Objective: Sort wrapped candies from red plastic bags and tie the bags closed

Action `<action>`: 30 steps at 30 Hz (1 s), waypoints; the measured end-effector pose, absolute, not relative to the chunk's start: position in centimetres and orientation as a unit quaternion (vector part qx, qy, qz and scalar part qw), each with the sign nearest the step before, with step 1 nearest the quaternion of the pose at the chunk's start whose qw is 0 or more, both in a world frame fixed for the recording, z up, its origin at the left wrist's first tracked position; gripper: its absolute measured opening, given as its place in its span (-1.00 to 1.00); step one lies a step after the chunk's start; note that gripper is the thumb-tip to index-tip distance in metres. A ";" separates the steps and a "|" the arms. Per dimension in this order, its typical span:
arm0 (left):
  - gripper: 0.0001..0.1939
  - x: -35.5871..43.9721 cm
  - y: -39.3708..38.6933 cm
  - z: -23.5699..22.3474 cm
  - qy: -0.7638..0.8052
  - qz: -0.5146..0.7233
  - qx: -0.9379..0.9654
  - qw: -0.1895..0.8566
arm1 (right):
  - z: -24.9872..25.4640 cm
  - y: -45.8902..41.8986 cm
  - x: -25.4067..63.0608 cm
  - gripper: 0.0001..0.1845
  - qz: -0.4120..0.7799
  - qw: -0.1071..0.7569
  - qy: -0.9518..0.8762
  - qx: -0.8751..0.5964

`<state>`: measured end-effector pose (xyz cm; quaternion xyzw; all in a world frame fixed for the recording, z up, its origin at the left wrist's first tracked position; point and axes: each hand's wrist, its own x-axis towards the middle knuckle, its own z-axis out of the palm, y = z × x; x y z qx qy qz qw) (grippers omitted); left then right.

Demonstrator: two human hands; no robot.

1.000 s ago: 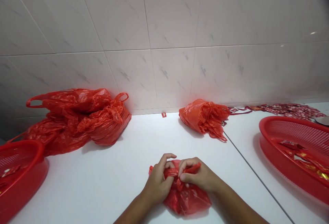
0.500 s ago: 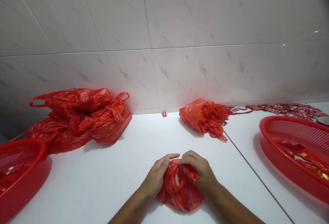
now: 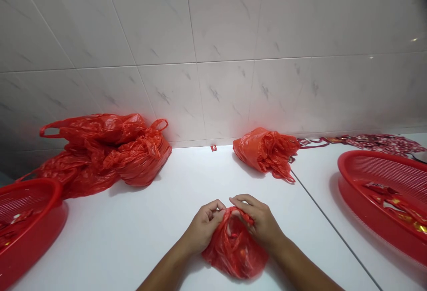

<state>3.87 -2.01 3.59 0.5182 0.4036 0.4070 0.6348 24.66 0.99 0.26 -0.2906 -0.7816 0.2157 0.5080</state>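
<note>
White tabletop (image 3: 120,237), both hands (image 3: 204,228) gripping red bag (image 3: 242,257), basket (image 3: 353,204) holding shiny packets (image 3: 396,206)

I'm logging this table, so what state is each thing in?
Held bag: mouth partly open
Left hand: pinching bag rim
Right hand: gripping bag rim
Left bags: piled, crumpled
Lone bag: lying crumpled
Left basket: holding items
Right basket: holding items
Small red piece: lying flat

Thin red plastic bag (image 3: 238,257), see-through, sits crumpled and bulging on white table (image 3: 140,233), mouth bunched, partly open.
</note>
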 end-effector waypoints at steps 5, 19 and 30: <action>-0.58 3.1 -1.3 4.1 0.422 0.490 0.498 0.578 | 0.7 1.7 25.1 -0.63 0.233 0.455 -0.788 -0.344; -0.68 -1.5 3.3 5.3 0.405 0.742 0.090 0.526 | 2.0 1.8 24.5 -0.51 0.388 0.545 -0.580 -0.465; -0.72 -0.9 1.6 4.0 0.392 0.667 0.325 0.544 | -0.4 3.0 24.8 -0.14 0.566 0.539 -0.483 -0.395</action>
